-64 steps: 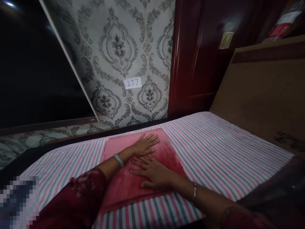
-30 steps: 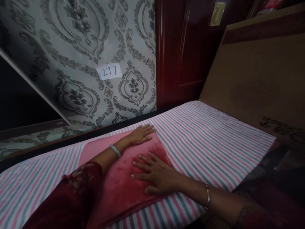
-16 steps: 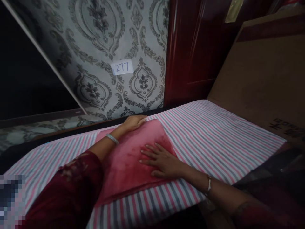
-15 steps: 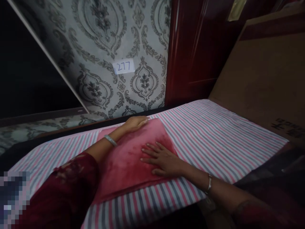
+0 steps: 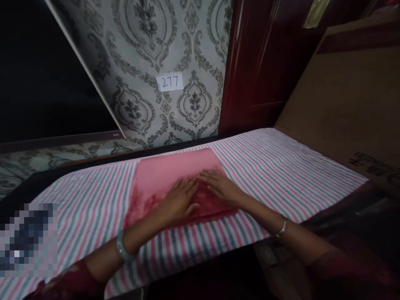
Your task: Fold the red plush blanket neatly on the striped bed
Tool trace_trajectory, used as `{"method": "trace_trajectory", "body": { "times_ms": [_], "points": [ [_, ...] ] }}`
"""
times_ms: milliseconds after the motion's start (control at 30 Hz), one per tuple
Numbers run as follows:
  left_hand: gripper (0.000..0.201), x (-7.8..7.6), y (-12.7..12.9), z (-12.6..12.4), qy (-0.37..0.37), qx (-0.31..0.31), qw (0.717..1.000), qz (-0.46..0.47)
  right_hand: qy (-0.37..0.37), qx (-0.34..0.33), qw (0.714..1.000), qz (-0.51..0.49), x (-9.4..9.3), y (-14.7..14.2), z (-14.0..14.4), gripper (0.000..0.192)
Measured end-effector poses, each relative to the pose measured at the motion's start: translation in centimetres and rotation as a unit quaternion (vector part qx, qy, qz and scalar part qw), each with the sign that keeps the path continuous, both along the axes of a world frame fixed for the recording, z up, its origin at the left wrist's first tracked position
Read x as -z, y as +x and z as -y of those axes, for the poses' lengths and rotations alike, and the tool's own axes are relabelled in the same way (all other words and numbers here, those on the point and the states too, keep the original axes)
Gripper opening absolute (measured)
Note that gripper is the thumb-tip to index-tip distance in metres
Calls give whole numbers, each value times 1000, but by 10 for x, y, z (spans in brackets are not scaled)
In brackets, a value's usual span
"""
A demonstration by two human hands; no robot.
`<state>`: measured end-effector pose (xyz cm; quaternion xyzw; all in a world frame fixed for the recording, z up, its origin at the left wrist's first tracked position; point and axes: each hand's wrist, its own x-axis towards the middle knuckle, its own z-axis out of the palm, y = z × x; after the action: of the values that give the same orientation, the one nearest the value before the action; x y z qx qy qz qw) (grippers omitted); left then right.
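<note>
A folded pink-red cloth (image 5: 175, 164) with a plush, towel-like nap lies flat on a striped sheet (image 5: 268, 166). Its far part looks pale pink, while the near part is darker red. My left hand (image 5: 178, 200) rests palm down on the near middle of the cloth, fingers stretched out. Close beside it, my right hand (image 5: 220, 185) lies flat near the cloth's right side, its fingertips almost meeting those of the left. Neither hand grips anything.
Behind the sheet stands a patterned wall with a paper label (image 5: 169, 81) reading 277. A large dark screen (image 5: 53, 75) is at the left. A dark red door (image 5: 253, 66) and a big cardboard box (image 5: 350, 91) stand at the right.
My left hand has come from the cloth's far edge back to its near middle. My right hand has shifted slightly. The cloth's far part now looks smooth and pale.
</note>
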<state>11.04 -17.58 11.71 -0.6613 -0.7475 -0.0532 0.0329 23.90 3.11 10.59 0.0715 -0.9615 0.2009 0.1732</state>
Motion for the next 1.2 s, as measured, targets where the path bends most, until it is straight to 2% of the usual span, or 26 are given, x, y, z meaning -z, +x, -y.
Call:
{"method": "trace_trajectory", "body": {
  "times_ms": [67, 167, 300, 367, 467, 533, 667, 800, 1033, 1200],
  "points": [
    [66, 16, 21, 10, 4, -18, 999, -27, 57, -17, 997, 41, 9, 0, 11, 51],
    [74, 38, 38, 16, 22, -51, 997, -62, 111, -3, 991, 72, 18, -3, 18, 55],
    [77, 52, 43, 17, 37, -64, 994, -77, 137, 17, 987, 85, 20, -11, -2, 58],
    [76, 52, 42, 18, 42, -63, 995, -71, 132, 90, 982, 103, 18, -14, -21, 57],
    [76, 47, 43, 21, 48, -58, 996, -52, 99, 251, 957, 104, 13, -13, -38, 57],
    [74, 40, 42, 22, 49, -45, 997, -29, 91, 289, 950, 72, 10, -10, -33, 58],
    [53, 23, 31, 24, 58, -68, 996, -11, 116, 195, 973, 31, 11, -6, 13, 56],
    [55, 17, 12, 34, 40, -152, 987, -43, 130, 132, 982, 42, 23, -8, 52, 56],
    [68, 30, -11, 82, 39, -267, 961, -61, 116, 133, 983, 53, 37, -9, 51, 58],
    [65, 22, -26, 130, 21, -386, 922, -20, 90, 125, 985, 77, 30, -7, 45, 57]
  ]
}}
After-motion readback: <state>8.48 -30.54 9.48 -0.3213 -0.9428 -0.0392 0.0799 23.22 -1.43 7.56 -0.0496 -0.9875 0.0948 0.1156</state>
